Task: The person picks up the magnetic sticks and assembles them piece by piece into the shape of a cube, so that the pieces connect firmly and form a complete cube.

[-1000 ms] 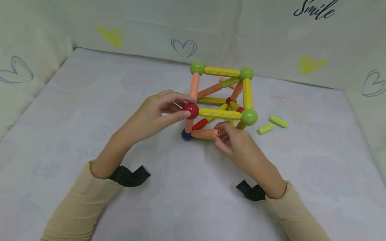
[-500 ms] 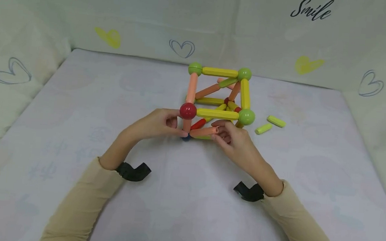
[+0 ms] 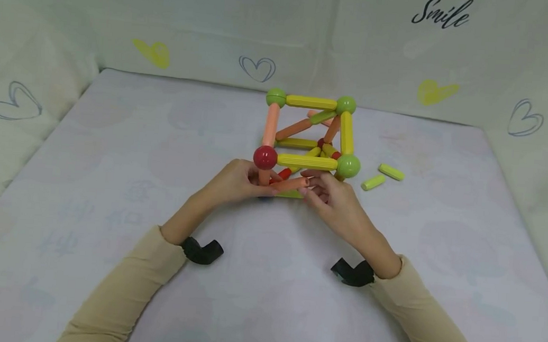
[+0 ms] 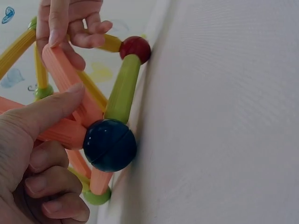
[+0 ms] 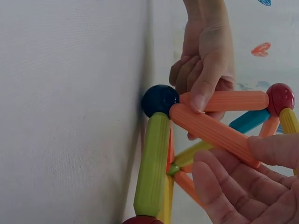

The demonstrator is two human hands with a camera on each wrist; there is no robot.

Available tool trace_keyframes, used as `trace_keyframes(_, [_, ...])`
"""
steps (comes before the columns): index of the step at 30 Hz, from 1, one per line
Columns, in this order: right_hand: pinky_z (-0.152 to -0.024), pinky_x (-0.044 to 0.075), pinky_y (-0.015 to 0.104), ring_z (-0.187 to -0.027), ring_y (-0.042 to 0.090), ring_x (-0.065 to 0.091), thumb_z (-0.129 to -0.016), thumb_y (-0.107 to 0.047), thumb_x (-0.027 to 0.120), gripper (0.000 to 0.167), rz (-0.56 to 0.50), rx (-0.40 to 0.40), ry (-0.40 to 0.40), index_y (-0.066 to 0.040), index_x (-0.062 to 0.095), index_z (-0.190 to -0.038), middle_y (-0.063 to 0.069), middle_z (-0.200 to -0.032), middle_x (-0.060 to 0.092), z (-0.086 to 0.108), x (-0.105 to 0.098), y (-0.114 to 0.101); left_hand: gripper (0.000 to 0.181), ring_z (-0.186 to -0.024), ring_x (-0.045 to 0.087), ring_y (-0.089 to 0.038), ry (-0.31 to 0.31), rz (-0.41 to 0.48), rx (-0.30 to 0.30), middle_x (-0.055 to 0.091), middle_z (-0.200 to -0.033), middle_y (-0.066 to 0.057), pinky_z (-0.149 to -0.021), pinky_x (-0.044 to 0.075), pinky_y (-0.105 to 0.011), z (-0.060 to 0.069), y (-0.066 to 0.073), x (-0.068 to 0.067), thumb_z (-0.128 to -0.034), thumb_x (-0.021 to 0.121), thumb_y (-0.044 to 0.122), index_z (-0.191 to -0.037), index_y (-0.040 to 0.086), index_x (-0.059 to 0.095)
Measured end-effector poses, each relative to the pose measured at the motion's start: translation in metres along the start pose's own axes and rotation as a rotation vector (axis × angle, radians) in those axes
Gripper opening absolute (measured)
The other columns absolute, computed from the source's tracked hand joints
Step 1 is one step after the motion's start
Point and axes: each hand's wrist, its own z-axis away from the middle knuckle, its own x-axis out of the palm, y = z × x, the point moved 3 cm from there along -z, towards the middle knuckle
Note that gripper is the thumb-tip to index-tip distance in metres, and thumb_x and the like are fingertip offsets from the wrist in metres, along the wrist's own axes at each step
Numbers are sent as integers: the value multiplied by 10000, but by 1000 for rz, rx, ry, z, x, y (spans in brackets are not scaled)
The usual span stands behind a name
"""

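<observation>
A frame of magnetic sticks and balls (image 3: 307, 161) stands on the table. From its low dark blue ball (image 5: 160, 101), an orange stick (image 5: 215, 133) slants out, its other end attached to no ball. My right hand (image 3: 336, 199) pinches that end between thumb and fingers. My left hand (image 3: 235, 183) grips near the blue ball, its thumb over the slanting stick and its fingers behind the upright orange stick (image 3: 264, 177). Above that upright sits a red ball (image 3: 265, 157). In the head view the left hand mostly hides the blue ball.
Two short yellow-green sticks (image 3: 373, 182) lie on the table (image 3: 189, 297) right of the frame. Another orange stick (image 3: 313, 114) shows behind the frame. A fabric backdrop (image 3: 208, 23) rises past the table's far edge.
My left hand has let go of the red ball and moved down to the slanting orange stick by the blue ball. My right hand keeps its pinch; the stick's free end has risen slightly.
</observation>
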Motion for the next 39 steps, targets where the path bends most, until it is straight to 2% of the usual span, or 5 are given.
trace_keyframes(6, [-682, 525, 265, -775, 174, 641, -902, -153, 609, 391, 60, 21, -77, 4, 500, -1243, 101, -954, 690, 1, -8, -2, 163, -757, 581, -137, 7, -19, 3, 710, -973, -9, -620, 439, -229, 0, 0, 1, -760, 775, 209, -782, 95, 660])
trace_keyframes(17, [-669, 520, 253, -794, 126, 620, -917, -204, 590, 272, 251, 63, -382, -49, 596, -1140, 25, -947, 674, 23, -59, -2, 210, -807, 572, -150, 12, -23, -63, 704, -918, 8, -662, 460, -256, -2, -4, 4, -770, 766, 239, -918, 118, 680])
trace_keyframes(21, [-722, 521, 337, -827, 154, 602, -910, -149, 590, 220, 371, 135, -345, -24, 620, -1089, 45, -927, 657, 19, -74, 19, 163, -830, 594, -135, 5, 9, -35, 707, -949, 10, -673, 472, -248, -2, -5, 4, -770, 766, 215, -863, 111, 680])
trace_keyframes(26, [-746, 488, 429, -848, 284, 568, -887, -72, 592, 234, 486, 218, -242, 25, 598, -1101, 170, -954, 589, 8, -82, 54, 190, -614, 582, -183, -8, 48, -48, 688, -888, -23, -574, 476, -256, -1, -6, 4, -775, 761, 211, -907, 99, 683])
trace_keyframes(39, [-844, 419, 527, -944, 384, 483, -865, 7, 586, 233, 442, 283, -177, 13, 615, -1096, 243, -1094, 448, 0, -81, 97, 199, -518, 567, -218, -33, 109, -58, 677, -932, -60, -597, 461, -231, -1, -6, 6, -789, 747, 200, -925, 71, 679])
